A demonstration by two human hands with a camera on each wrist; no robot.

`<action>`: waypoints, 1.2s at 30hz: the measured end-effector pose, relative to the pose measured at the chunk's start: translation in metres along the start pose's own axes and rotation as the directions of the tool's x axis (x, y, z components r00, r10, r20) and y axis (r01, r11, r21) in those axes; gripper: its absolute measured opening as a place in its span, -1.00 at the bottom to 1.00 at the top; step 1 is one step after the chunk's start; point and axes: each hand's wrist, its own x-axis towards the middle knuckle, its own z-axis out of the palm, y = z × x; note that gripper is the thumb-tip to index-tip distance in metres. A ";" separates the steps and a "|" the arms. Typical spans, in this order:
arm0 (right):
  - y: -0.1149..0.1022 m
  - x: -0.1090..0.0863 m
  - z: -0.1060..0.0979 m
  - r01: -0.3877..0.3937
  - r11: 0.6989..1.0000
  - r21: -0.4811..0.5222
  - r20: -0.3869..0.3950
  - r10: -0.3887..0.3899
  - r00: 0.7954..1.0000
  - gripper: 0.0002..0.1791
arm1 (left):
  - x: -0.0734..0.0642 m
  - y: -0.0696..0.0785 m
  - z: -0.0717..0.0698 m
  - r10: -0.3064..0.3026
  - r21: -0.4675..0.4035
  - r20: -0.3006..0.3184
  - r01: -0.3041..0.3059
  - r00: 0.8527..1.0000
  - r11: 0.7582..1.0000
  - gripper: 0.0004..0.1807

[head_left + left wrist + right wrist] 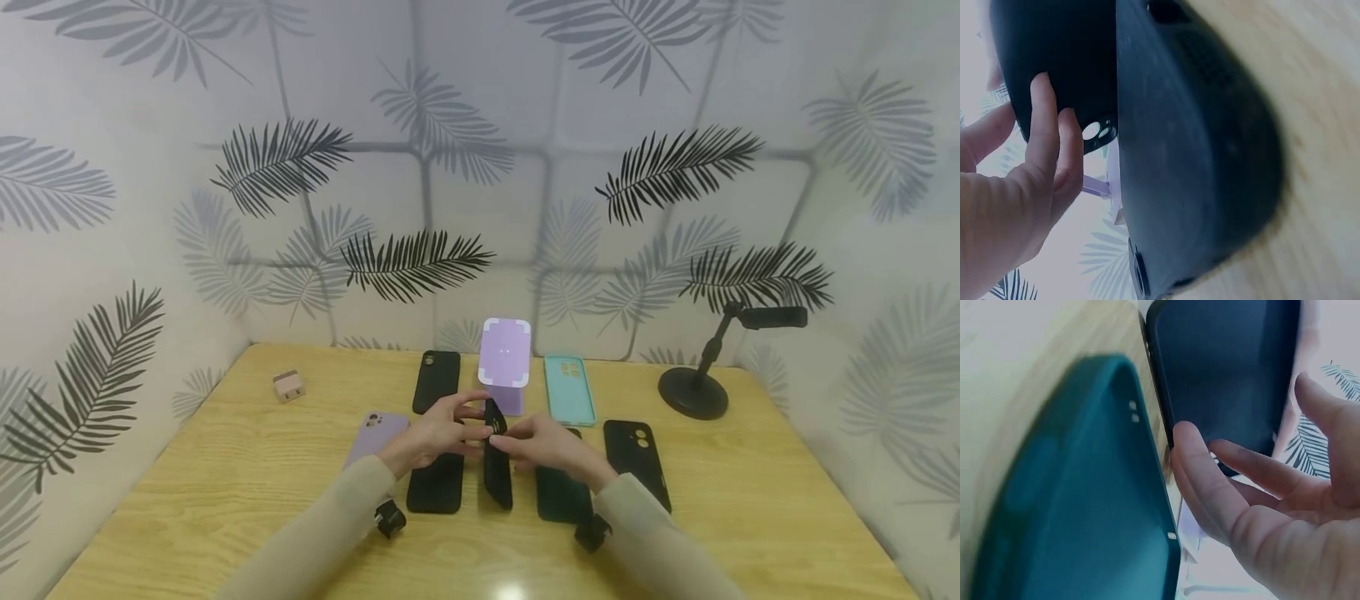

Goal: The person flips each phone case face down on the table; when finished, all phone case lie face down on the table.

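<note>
Between both hands a black phone case [497, 475] stands up on edge, tilted, with camera cutouts near its top. My left hand [438, 432] pinches its upper left side; in the left wrist view the fingers [1043, 119] lie along the flat face of the case [1079, 56]. From the other side my right hand [551, 448] grips the upper edge, and the right wrist view has its fingertips [1190, 437] against the case [1222, 369]. Below the left hand lies another black phone case [437, 487]. A dark green phone case [562, 496] lies beneath the right hand.
A purple phone stand [505, 354] rises behind the hands. Around it lie a black case [437, 379], a light blue case [570, 392], a lilac case [375, 437] and a black case [637, 458]. A beige block [288, 386] sits left; a black stand [693, 392] stands right.
</note>
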 end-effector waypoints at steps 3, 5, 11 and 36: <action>-0.002 -0.001 0.004 0.014 1.000 -0.003 0.007 -0.014 1.000 -0.52 | 0.000 0.000 0.001 0.008 -0.021 0.012 -0.007 1.000 1.000 -0.27; -0.003 -0.002 0.005 0.018 0.999 0.027 0.017 -0.018 1.000 -0.52 | 0.000 0.001 0.002 0.006 -0.019 0.014 -0.005 1.000 1.000 -0.27; -0.001 -0.002 0.004 0.010 0.995 0.096 0.027 -0.013 1.000 -0.49 | 0.001 0.002 0.003 -0.009 0.014 0.026 0.009 1.000 1.000 -0.26; 0.001 -0.011 -0.001 -0.006 0.957 0.291 -0.126 0.044 0.991 -0.25 | -0.001 0.001 0.017 -0.089 0.175 0.037 0.082 0.995 0.981 -0.30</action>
